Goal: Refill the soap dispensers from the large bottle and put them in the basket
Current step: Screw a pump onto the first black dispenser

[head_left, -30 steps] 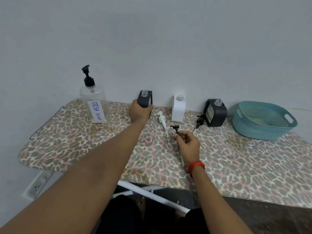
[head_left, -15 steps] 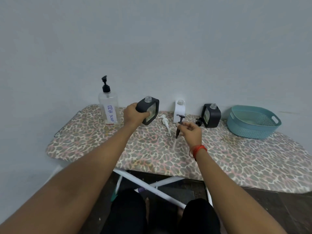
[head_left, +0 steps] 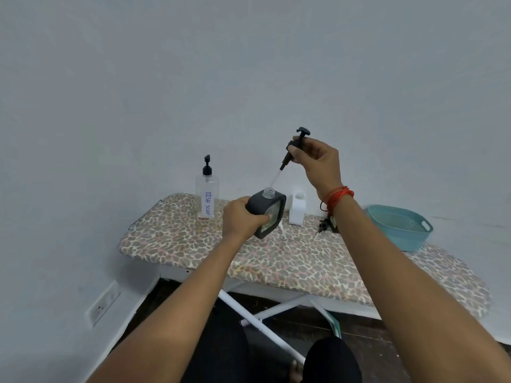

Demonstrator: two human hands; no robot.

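Observation:
My left hand (head_left: 241, 219) grips a dark grey square dispenser (head_left: 269, 214), lifted off the board and tilted, its clear neck open on top. My right hand (head_left: 318, 161) pinches a black pump head (head_left: 296, 146) raised above it; the clear tube hangs down with its tip just over the dispenser's neck. The large clear bottle (head_left: 206, 197) labelled DISH SOAP stands at the back left. A white dispenser (head_left: 297, 208) without a pump stands behind. A second dark dispenser (head_left: 331, 223) is mostly hidden by my right forearm. The teal basket (head_left: 398, 226) sits at the right.
All of it rests on a leopard-print ironing board (head_left: 276, 258) against a grey wall. A white pump lies on the board behind the held dispenser, mostly hidden. White board legs and a wall socket (head_left: 103, 306) show below.
My left hand lifted the dark dispenser off the board and tilted it. My right hand raised the black pump from the board to above the dispenser's neck. The camera pulled back.

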